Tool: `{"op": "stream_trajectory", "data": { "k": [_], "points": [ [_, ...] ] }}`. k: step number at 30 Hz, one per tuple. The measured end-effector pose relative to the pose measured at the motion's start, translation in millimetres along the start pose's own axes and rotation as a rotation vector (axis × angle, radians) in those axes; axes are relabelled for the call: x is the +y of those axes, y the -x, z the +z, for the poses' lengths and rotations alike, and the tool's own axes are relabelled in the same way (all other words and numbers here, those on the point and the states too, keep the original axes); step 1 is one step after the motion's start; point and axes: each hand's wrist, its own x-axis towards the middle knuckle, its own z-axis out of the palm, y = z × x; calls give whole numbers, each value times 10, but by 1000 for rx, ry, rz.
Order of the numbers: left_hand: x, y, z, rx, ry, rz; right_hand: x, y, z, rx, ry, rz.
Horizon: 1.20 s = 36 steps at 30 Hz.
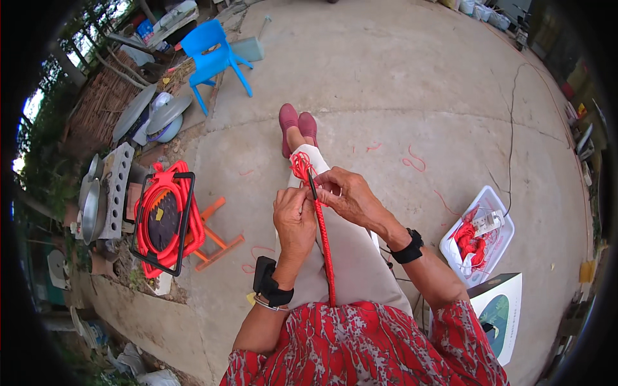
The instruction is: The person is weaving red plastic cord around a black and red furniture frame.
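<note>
A red braided cord [324, 248] runs from my lap up between my thighs to both hands. Closed around its upper part is my left hand [295, 219], thumb and fingers pressed together. My right hand [351, 196] pinches at the same spot from the other side; its fingertips partly cover the work. A slim dark rod [311, 183] sticks up from the braid between the hands; I cannot tell what it is. Beyond it, a bunch of loose red strands [300, 166] lies over my light trousers near the shins.
Right of me stand a white plastic basket [494, 254] with red cord and a power strip, and a white box [512, 309]. A red hose reel [168, 222] is at left, a blue chair [215, 59] farther off. Red thread scraps [414, 159] lie on the concrete floor.
</note>
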Motion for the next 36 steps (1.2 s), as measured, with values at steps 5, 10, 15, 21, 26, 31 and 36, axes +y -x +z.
{"op": "stream_trajectory", "data": {
  "k": [5,10,15,21,26,31,36],
  "points": [
    [79,-28,-37,-49,-155,142,169,14,96,63,-199,74],
    [45,-39,-153,-153,-131,110,68,-4,27,25,-219,85],
    [128,52,-232,-15,165,-108,-58,11,-173,152,-274,-3],
    [377,73,-208,-193,790,-476,-649,82,-274,216,-145,-314],
    [362,107,-120,-296,1033,-512,-971,282,-160,114,-694,-169],
    [196,209,-61,-192,1119,-474,-1220,796,193,-173,-483,-51],
    [298,235,9,-201,1093,-489,-1304,926,131,-196,-608,27]
  ]
}}
